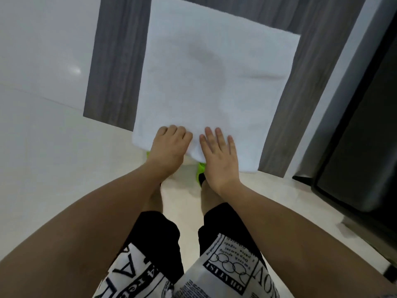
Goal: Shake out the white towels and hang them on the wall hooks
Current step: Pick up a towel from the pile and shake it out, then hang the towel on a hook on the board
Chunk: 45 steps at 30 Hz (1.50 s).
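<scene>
A white towel (214, 82) hangs flat against a grey wood-grain wall panel (113, 67), its lower edge just above my feet. My left hand (169, 145) is at the towel's bottom edge with the fingers curled into the cloth. Right beside it, my right hand (219, 155) lies flat on the towel with its fingers spread, pressing the cloth and holding nothing. The top of the towel runs out of the frame, and no hook is in view.
A glossy white wall (43, 61) lies left of the panel. A dark cabinet or appliance (361, 136) stands close on the right. Below are a pale floor (64, 168) and my feet in green slippers (200, 171).
</scene>
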Each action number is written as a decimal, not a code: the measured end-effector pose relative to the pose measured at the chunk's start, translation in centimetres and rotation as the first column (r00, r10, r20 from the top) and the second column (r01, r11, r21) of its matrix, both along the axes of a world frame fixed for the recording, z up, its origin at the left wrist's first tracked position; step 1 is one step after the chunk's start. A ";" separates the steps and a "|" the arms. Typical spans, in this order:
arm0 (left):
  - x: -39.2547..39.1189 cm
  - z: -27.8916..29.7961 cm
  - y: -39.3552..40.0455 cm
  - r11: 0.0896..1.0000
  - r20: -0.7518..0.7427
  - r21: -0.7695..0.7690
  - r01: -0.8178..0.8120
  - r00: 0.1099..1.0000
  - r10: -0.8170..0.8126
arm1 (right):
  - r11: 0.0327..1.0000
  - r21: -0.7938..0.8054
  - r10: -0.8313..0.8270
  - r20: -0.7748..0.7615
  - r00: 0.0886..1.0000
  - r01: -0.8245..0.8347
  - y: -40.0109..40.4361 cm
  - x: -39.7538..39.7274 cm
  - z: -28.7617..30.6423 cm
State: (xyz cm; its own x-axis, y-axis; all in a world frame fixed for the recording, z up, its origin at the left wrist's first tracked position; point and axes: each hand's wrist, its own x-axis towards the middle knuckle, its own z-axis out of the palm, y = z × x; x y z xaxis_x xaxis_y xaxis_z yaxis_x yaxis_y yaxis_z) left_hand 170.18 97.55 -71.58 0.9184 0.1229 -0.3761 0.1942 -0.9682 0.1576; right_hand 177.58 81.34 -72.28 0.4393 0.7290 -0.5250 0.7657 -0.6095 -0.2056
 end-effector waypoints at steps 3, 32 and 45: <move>0.2 3.2 0.4 0.994 -0.158 -0.066 -0.087 0.984 0.076 | 0.983 -0.025 -0.184 -0.160 0.970 0.182 1.0 0.0 3.0; -35.0 64.1 37.3 0.599 0.746 -0.222 -0.770 0.262 0.613 | 0.485 0.839 0.223 0.151 0.963 -0.244 48.8 -28.6 63.3; -72.7 70.6 42.7 0.071 0.654 -0.142 -0.987 -0.040 0.755 | 0.063 0.794 0.772 0.346 0.533 -0.605 65.9 -64.5 69.5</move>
